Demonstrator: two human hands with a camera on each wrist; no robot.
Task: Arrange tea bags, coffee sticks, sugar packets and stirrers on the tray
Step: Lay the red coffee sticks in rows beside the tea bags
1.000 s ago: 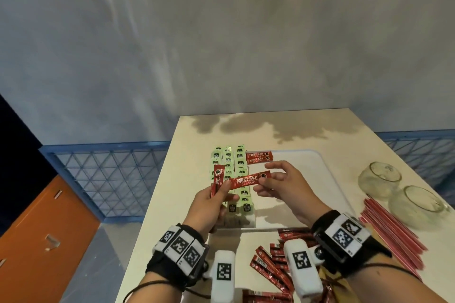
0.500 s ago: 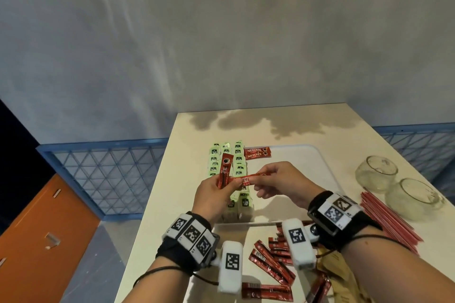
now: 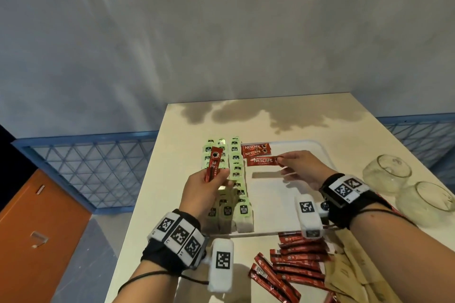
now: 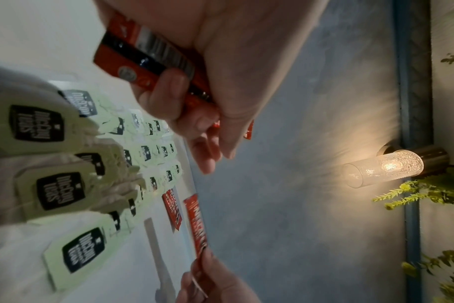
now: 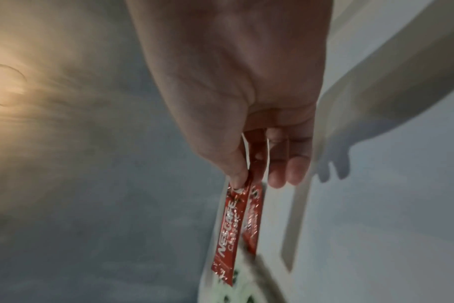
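From the head view, my right hand pinches the right end of a red coffee stick and holds it flat and crosswise over the white tray, just nearer to me than the two coffee sticks already lying at the tray's far edge. My left hand grips another coffee stick, roughly upright, above the rows of green tea bags on the tray's left side. More coffee sticks lie loose on the table close to me, beside brown packets, with two glass bowls to the right

From my left wrist, my fingers curl round the stick, its printed back towards the camera; the tea bags spread out underneath

From my right wrist, thumb and fingertips nip the top of the stick, which extends away from my palm towards the tray rim
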